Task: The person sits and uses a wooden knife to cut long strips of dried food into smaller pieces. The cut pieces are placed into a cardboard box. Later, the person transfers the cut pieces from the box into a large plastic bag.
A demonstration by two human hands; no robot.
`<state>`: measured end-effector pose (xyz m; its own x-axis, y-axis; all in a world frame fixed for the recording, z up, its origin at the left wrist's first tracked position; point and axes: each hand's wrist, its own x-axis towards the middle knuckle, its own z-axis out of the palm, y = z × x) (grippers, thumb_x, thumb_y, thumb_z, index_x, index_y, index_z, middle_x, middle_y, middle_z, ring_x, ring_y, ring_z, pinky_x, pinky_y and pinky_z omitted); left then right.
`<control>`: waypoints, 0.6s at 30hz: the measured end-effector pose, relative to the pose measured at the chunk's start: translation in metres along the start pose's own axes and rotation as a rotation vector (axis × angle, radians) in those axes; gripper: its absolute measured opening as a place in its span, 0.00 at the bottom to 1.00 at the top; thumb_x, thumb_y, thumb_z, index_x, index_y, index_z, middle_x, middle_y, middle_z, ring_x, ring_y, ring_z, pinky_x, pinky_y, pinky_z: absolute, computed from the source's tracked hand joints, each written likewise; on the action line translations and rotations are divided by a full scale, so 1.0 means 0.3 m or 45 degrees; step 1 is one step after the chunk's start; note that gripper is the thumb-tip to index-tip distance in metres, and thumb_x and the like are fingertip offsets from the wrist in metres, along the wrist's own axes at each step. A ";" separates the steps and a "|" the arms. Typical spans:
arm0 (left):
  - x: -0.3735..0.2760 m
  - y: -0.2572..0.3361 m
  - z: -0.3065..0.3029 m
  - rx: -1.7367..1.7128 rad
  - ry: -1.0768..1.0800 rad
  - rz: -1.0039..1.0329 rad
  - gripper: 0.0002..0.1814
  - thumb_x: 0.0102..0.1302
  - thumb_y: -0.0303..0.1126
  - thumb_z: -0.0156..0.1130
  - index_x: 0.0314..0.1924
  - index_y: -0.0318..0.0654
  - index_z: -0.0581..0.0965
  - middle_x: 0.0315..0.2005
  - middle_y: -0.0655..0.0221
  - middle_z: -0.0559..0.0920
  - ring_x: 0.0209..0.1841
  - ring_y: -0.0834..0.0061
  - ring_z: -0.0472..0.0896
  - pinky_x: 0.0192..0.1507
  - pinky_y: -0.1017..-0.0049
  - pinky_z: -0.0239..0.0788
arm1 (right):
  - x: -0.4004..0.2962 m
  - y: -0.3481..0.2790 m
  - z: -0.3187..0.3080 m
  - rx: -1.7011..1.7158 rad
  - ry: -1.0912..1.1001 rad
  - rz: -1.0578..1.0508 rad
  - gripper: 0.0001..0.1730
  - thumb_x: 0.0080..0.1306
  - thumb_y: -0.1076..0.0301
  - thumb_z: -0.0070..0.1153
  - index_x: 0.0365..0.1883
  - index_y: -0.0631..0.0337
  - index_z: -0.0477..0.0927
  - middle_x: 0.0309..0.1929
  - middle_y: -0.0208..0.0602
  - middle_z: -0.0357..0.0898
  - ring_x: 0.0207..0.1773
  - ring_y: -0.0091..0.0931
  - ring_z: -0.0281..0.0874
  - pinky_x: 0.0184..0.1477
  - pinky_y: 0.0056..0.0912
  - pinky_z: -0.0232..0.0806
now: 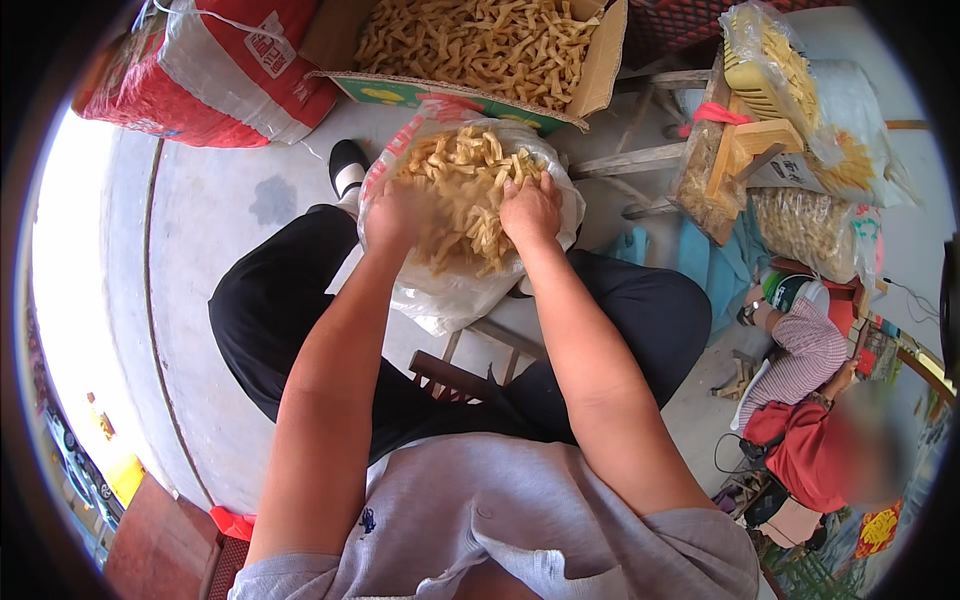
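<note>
A clear plastic bag (442, 300) with red print stands open between my knees. It holds a heap of tan knotted strips (484, 225), which look like dried bean-curd knots; part of the heap is blurred. My left hand (397, 217) is at the bag's left side, against the strips, its fingers too blurred to make out. On the right side of the heap, my right hand (534, 206) has its thumb and fingers curled over some strips, with the fingertips partly sunk among them.
Beyond the bag sits a cardboard box (480, 97) full of similar knots. A red and white sack (225, 75) stands at far left. A wooden bench (705, 150) and bagged strips (840, 150) are at right. Another person (802, 442) sits at lower right.
</note>
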<state>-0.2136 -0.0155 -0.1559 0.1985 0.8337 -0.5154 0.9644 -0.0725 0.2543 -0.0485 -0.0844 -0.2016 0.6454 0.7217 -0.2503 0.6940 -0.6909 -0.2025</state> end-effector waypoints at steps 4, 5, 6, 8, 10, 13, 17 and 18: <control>0.031 -0.108 0.125 -0.382 0.609 0.272 0.19 0.57 0.21 0.48 0.50 0.38 0.74 0.51 0.58 0.75 0.53 0.57 0.73 0.54 0.65 0.65 | 0.022 -0.049 -0.134 0.023 -0.294 0.035 0.23 0.65 0.51 0.44 0.48 0.58 0.76 0.51 0.41 0.75 0.56 0.39 0.70 0.54 0.41 0.63; 0.041 -0.107 0.127 -0.418 0.604 0.224 0.18 0.55 0.23 0.52 0.49 0.38 0.75 0.51 0.60 0.75 0.53 0.59 0.73 0.54 0.66 0.65 | 0.049 -0.026 -0.094 0.019 -0.267 0.156 0.20 0.65 0.52 0.44 0.45 0.57 0.76 0.43 0.40 0.79 0.49 0.39 0.75 0.51 0.42 0.66; 0.050 -0.108 0.124 -0.454 0.607 0.166 0.18 0.54 0.26 0.56 0.47 0.38 0.76 0.51 0.62 0.75 0.53 0.60 0.73 0.54 0.68 0.65 | 0.055 -0.018 -0.098 0.019 -0.296 0.121 0.19 0.65 0.53 0.44 0.45 0.56 0.77 0.42 0.41 0.80 0.48 0.40 0.76 0.50 0.42 0.66; 0.053 -0.128 0.118 -0.496 0.625 0.081 0.24 0.51 0.30 0.61 0.51 0.42 0.74 0.54 0.63 0.73 0.55 0.60 0.71 0.54 0.66 0.64 | 0.045 -0.015 -0.095 0.018 -0.305 0.069 0.16 0.63 0.57 0.46 0.43 0.55 0.77 0.42 0.39 0.79 0.48 0.39 0.75 0.49 0.40 0.66; 0.055 -0.135 0.110 -0.218 0.864 0.003 0.24 0.54 0.26 0.57 0.54 0.44 0.71 0.51 0.61 0.74 0.52 0.57 0.73 0.54 0.66 0.65 | 0.028 -0.019 -0.099 0.014 -0.254 0.032 0.13 0.60 0.64 0.49 0.41 0.56 0.78 0.44 0.35 0.78 0.51 0.37 0.73 0.49 0.37 0.66; 0.068 -0.165 0.120 -0.263 0.715 -0.342 0.29 0.55 0.30 0.58 0.59 0.46 0.66 0.51 0.59 0.74 0.52 0.54 0.74 0.52 0.62 0.66 | 0.051 0.039 -0.082 0.170 0.293 -0.310 0.15 0.55 0.70 0.52 0.43 0.53 0.77 0.46 0.29 0.77 0.55 0.35 0.68 0.52 0.40 0.63; 0.118 -0.277 0.199 -0.379 0.110 -0.594 0.21 0.59 0.38 0.56 0.53 0.43 0.72 0.45 0.57 0.78 0.49 0.54 0.76 0.48 0.62 0.69 | 0.072 0.109 0.008 0.058 0.510 0.314 0.23 0.52 0.69 0.57 0.49 0.53 0.73 0.54 0.36 0.70 0.59 0.37 0.64 0.55 0.47 0.57; 0.140 -0.289 0.214 -0.323 -0.045 -0.564 0.20 0.60 0.40 0.56 0.51 0.42 0.74 0.43 0.57 0.79 0.48 0.54 0.77 0.47 0.63 0.70 | 0.092 0.159 0.065 0.320 0.404 0.437 0.23 0.51 0.70 0.58 0.48 0.56 0.73 0.54 0.38 0.71 0.56 0.36 0.66 0.54 0.44 0.59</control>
<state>-0.2776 -0.0096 -0.2521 -0.2100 0.7347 -0.6451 0.8855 0.4226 0.1932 -0.0036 -0.0982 -0.2366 0.9139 0.4027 -0.0513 0.3529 -0.8505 -0.3900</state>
